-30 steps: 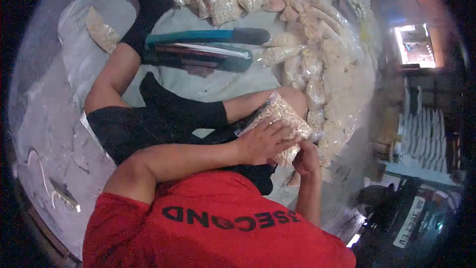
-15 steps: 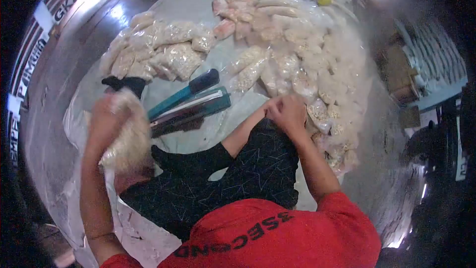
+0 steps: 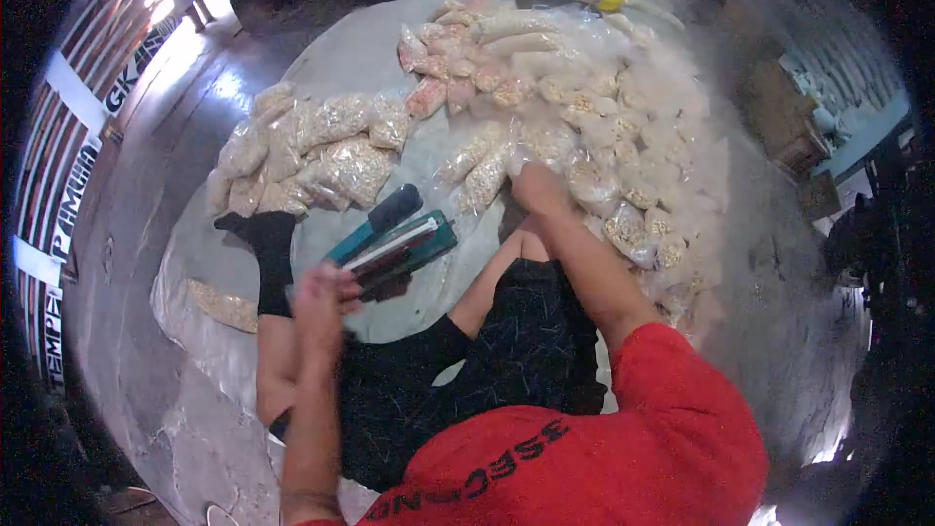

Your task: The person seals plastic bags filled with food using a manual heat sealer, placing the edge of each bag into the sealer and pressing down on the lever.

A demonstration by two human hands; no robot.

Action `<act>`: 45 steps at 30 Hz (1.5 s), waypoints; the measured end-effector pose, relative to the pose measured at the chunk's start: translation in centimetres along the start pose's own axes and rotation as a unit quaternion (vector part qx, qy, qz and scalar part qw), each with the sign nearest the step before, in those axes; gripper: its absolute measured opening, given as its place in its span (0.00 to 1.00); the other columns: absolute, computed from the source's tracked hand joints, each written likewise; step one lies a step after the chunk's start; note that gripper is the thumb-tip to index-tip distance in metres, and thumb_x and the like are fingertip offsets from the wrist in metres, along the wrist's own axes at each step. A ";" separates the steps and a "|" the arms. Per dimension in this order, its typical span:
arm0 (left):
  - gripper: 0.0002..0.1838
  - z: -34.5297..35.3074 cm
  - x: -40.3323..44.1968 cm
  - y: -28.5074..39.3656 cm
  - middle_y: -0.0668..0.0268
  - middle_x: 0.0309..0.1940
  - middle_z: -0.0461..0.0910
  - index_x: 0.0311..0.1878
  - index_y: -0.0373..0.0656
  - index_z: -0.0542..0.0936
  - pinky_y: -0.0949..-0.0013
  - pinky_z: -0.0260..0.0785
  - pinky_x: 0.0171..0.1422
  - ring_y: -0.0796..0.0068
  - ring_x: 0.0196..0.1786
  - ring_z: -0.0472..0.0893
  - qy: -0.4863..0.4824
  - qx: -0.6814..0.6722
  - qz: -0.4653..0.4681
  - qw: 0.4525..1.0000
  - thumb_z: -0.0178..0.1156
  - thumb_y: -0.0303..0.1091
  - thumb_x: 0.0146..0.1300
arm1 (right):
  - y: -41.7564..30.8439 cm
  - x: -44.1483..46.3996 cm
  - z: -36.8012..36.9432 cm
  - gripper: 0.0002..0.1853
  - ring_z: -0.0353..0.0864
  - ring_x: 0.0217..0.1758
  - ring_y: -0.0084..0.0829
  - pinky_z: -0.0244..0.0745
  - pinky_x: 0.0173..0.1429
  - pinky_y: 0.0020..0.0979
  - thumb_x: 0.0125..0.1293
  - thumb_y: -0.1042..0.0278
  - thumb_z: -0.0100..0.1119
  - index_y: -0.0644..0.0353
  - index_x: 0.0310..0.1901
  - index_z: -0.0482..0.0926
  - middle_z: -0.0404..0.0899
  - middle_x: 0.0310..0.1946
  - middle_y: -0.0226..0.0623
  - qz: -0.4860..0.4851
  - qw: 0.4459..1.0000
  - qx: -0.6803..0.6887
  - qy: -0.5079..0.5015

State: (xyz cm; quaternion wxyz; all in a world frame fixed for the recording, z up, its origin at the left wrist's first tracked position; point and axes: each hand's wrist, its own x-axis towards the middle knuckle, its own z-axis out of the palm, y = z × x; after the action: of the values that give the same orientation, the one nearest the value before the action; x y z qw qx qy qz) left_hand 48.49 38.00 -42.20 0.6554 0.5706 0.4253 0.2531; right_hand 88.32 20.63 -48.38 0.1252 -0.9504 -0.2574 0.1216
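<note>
Pale sheeting (image 3: 421, 161) spreads beneath clear plastic bags of whitish pieces (image 3: 485, 179), some just beside my right hand (image 3: 536, 185); I cannot tell whether its fingers clamp one. Nearer, my blurred left hand (image 3: 328, 292), grip unclear, is by the long teal dark-handled tool (image 3: 414, 244).

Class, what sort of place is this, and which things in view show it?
Probably a small packing workshop, perhaps for food: many clear bags of pale pieces lie on a floor sheet, beside a teal device resembling a bag sealer.
</note>
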 end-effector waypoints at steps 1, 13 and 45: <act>0.20 1.4 -1.9 -1.4 0.60 0.41 0.84 0.52 0.42 0.75 0.63 0.82 0.36 0.68 0.37 0.85 -0.033 -0.003 -0.001 0.999 0.56 0.51 0.75 | 0.0 -1.0 -0.8 0.22 0.80 0.60 0.55 0.76 0.62 0.51 0.66 0.51 0.58 0.63 0.46 0.86 0.81 0.56 0.57 0.013 0.999 0.038 -0.001; 0.16 7.2 -12.0 -7.4 0.61 0.44 0.86 0.58 0.37 0.78 0.71 0.78 0.41 0.76 0.40 0.84 -0.161 0.069 -0.119 0.977 0.57 0.37 0.75 | 3.8 4.2 0.0 0.19 0.78 0.56 0.52 0.72 0.60 0.48 0.58 0.66 0.60 0.62 0.52 0.81 0.79 0.54 0.50 -0.002 0.971 0.139 0.196; 0.19 0.7 -2.5 -11.4 0.66 0.33 0.85 0.50 0.39 0.84 0.68 0.77 0.42 0.74 0.36 0.84 0.163 0.100 0.139 0.972 0.58 0.48 0.76 | -7.5 -13.1 9.7 0.08 0.83 0.39 0.24 0.79 0.49 0.29 0.71 0.66 0.66 0.63 0.39 0.84 0.87 0.35 0.33 -0.150 0.798 0.539 -0.224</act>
State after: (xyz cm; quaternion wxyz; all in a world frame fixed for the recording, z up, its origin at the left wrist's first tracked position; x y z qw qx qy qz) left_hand 46.07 33.02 -52.49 0.4753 0.6381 0.4660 0.3870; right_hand 71.03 21.84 -53.06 0.5725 -0.6250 -0.3107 0.4301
